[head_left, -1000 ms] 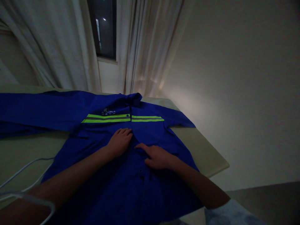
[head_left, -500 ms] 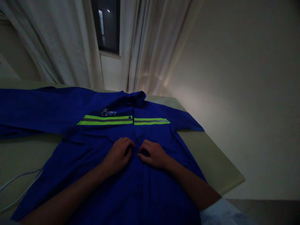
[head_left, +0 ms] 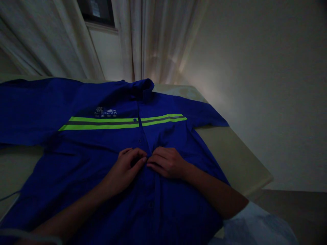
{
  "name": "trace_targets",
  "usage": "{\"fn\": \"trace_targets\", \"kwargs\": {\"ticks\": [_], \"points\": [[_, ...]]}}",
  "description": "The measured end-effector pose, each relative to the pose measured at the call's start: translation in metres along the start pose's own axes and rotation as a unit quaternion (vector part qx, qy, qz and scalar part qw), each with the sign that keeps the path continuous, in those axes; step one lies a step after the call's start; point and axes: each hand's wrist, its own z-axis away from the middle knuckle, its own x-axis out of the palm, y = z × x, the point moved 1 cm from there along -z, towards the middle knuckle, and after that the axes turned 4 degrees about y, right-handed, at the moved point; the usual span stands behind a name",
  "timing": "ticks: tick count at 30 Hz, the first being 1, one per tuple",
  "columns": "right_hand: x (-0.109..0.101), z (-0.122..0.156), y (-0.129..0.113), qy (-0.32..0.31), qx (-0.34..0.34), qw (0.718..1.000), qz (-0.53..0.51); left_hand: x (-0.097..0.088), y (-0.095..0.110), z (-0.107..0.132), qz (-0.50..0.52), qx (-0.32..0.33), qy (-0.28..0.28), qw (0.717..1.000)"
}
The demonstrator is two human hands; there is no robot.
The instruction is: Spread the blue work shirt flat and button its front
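dim throughout, with detail lost in shadow. cut off at the left and bottom edges: blue work shirt (head_left: 102,143), spread face up across a pale table (head_left: 237,160), collar toward the curtains (head_left: 153,44), one sleeve running out of view to the left. hard to read: white logo print (head_left: 105,112) on the chest, too small and murky to make out. partly hidden under the shirt: most of the table, only its right corner and a strip at the left showing bare. barely visible: dark window (head_left: 97,10), clipped by the top edge.

both forearms reaching in from below, meeting at the shirt's front placket about halfway down. left hand (head_left: 125,168) palm down, fingers (head_left: 139,160) curled and pressed together at the tips, pinching the placket edge. right hand (head_left: 167,162) mirrored, fingers (head_left: 155,160) bent and closed on the opposite edge, tips almost touching the left ones. whether a button sits between them, cannot tell.

smooth woven cloth, lightly creased; two bright yellow-green reflective stripes (head_left: 102,123) with a grey band between, straight across the chest. small dark button (head_left: 139,140) above the hands. soft, pleated, off-white curtains.
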Motion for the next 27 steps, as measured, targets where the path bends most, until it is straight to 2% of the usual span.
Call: {"fn": "trace_targets", "kwargs": {"ticks": [3,6,9,12,16,19,23,27], "points": [[0.002,0.001,-0.003,0.002,0.019,1.000,-0.005,0.002,-0.003,0.003,-0.007,-0.003,0.040,0.999],[0.006,0.001,-0.006,0.018,0.094,0.993,-0.068,0.002,-0.001,0.005,-0.021,-0.006,0.059,0.998],[0.007,-0.001,-0.008,0.024,0.187,0.968,-0.167,0.001,0.000,0.006,-0.019,-0.021,0.065,0.997],[0.007,-0.004,-0.008,0.004,0.238,0.946,-0.222,0.002,-0.001,0.007,-0.022,-0.029,0.080,0.996],[0.009,-0.007,-0.011,-0.003,0.273,0.931,-0.242,0.003,-0.002,0.007,-0.013,-0.030,0.091,0.995],[0.014,-0.006,-0.013,0.013,0.288,0.929,-0.233,0.001,0.001,0.006,0.002,-0.018,0.105,0.994],[0.016,-0.003,-0.010,0.036,0.284,0.937,-0.202,-0.002,0.006,0.004,0.015,-0.002,0.102,0.995],[0.012,0.000,-0.002,0.004,0.272,0.933,-0.235,-0.002,0.008,0.003,-0.003,-0.008,0.101,0.995]]}}
